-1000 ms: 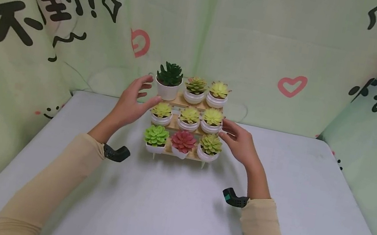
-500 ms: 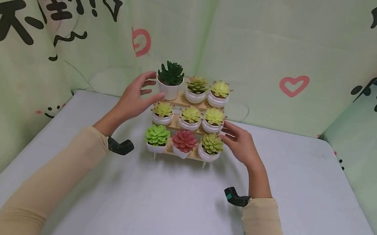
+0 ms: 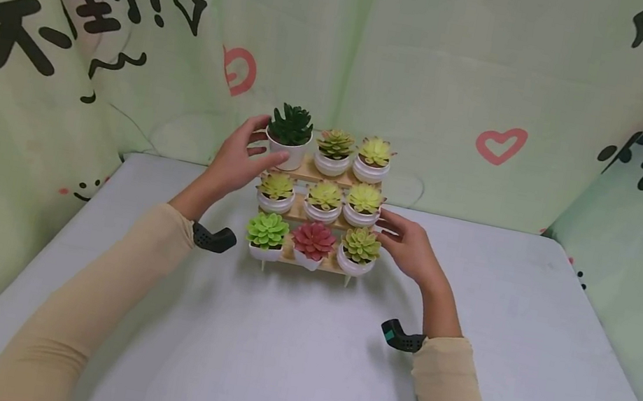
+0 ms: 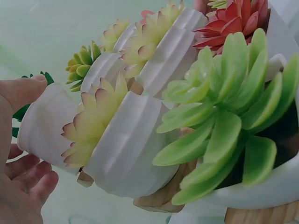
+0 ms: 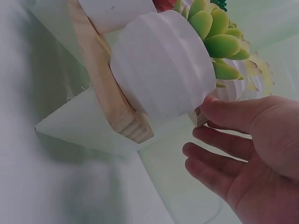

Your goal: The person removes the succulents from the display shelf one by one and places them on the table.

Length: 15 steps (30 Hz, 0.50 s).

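A three-tier wooden plant stand [image 3: 332, 224] holds rows of small artificial succulents in white pots. At the top left is a dark green succulent [image 3: 291, 126] in a taller white pot [image 3: 289, 155]. My left hand [image 3: 236, 161] is around this pot's left side, thumb across its front and fingers spread along the far side; in the left wrist view, the fingertips [image 4: 43, 183] show below the pot. On the right, my right hand [image 3: 408, 245] pinches the end of the stand's middle tier [image 5: 200, 118] between thumb and index finger, its other fingers loosely bent.
The bottom row holds a bright green succulent [image 3: 268, 230], a red one [image 3: 313, 240] and a yellow-green one [image 3: 361, 245]. The stand is near the back edge of a white table [image 3: 294, 366]. A pale green printed curtain [image 3: 431, 77] hangs behind.
My left hand has moved right and slightly up, bringing its thumb in front of the dark green succulent's pot. The right hand keeps its place at the stand.
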{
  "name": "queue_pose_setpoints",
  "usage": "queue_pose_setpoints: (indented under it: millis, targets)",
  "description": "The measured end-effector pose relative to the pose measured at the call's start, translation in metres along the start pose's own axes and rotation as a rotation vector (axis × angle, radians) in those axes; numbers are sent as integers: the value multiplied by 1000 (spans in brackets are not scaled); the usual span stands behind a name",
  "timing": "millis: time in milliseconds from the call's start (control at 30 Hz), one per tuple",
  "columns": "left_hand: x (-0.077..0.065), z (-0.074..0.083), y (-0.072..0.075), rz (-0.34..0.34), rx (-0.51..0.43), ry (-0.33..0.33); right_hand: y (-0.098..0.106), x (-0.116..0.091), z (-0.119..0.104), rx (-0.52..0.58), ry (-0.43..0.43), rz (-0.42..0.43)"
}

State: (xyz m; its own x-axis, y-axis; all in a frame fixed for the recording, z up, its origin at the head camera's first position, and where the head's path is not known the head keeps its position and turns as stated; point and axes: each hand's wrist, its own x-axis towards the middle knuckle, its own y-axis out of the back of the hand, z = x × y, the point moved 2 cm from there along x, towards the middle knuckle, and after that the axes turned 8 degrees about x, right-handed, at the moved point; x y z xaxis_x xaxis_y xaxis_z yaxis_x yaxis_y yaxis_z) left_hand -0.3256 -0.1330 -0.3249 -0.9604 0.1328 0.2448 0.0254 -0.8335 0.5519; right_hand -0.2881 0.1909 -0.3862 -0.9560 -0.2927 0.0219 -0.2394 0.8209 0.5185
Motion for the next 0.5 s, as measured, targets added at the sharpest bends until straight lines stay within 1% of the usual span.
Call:
queue_pose_setpoints:
  millis: [200, 500]
  targets:
    - [6, -2, -1, -29, -41, 46, -1, -1, 0, 8, -4, -6]
    - [10, 0, -3, -64, -90, 94, -1, 0, 0, 6, -5, -4]
